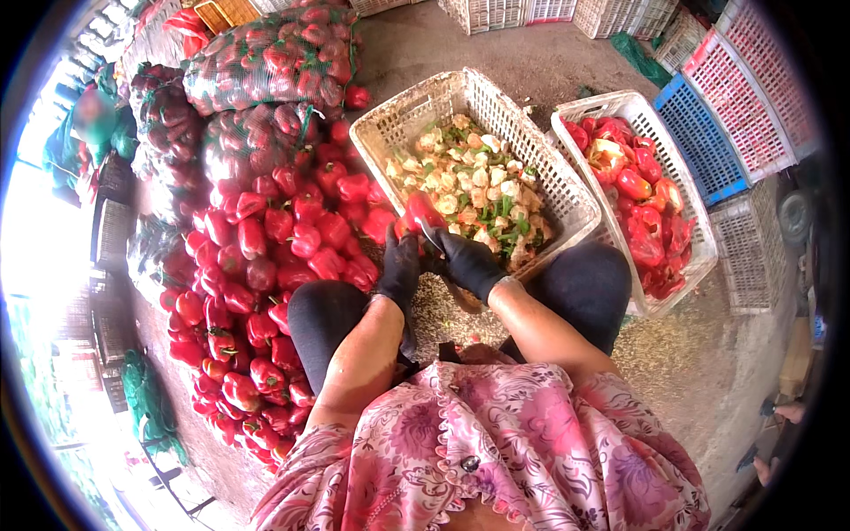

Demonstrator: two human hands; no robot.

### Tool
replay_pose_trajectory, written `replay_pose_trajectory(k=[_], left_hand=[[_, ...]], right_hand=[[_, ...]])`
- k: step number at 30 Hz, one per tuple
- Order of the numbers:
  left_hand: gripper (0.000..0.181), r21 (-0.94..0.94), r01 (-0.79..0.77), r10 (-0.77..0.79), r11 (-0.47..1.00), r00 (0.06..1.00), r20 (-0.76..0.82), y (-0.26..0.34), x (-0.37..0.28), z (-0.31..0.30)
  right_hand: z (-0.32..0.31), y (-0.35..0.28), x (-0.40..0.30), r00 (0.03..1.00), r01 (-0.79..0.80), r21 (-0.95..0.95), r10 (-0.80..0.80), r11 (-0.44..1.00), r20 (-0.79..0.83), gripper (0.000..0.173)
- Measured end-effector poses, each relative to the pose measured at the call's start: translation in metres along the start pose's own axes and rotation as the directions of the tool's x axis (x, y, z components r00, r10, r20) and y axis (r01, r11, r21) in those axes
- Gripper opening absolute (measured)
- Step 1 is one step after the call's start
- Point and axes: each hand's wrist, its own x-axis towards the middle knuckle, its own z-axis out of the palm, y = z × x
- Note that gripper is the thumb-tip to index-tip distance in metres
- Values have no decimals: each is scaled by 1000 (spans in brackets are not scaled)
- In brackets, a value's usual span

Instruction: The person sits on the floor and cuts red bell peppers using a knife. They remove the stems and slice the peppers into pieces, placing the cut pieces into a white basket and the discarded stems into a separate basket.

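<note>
Black gloves cover both hands. My left hand (402, 265) holds a red bell pepper (422, 211) from below, over the near left rim of a white plastic crate (538, 156). Closed around a small knife, my right hand (468, 262) keeps its curved metal blade (431, 237) against the pepper's lower side. Cut pepper cores with green stems (495, 179) lie in that crate. On the left spreads a big heap of whole red bell peppers (265, 239). A second white crate (704, 255), to the right, contains opened red peppers (641, 186).
Full mesh sacks of red peppers (272, 60) lie beyond the heap. Stacked crates, one blue (700, 139), stand at the right, with more along the back. Green netting (149, 398) lies at lower left. A person (93, 126) is at the far left; another's feet show at the right edge.
</note>
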Motion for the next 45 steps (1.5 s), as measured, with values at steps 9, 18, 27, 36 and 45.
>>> replay_pose_trajectory(k=[9,18,27,36,45], left_hand=[[61,562,-441,296,699,895,334,-19,14,-39],[67,556,-532,288,639,835,468,-38,22,-41],[56,157,-176,170,972,984,52,-12,1,-17],[55,149,-160,153,976,987,56,-10,4,-21],[60,515,-464,391,721,886,250,37,-6,22]], right_hand=[[15,14,12,992,-122,-44,122,992,-14,23],[31,23,36,935,-347,237,354,907,15,41],[-14,5,23,847,-441,873,420,211,326,35],[-65,54,17,868,-477,-118,445,871,-221,58],[-77,38,42,999,-40,316,26,948,47,72]])
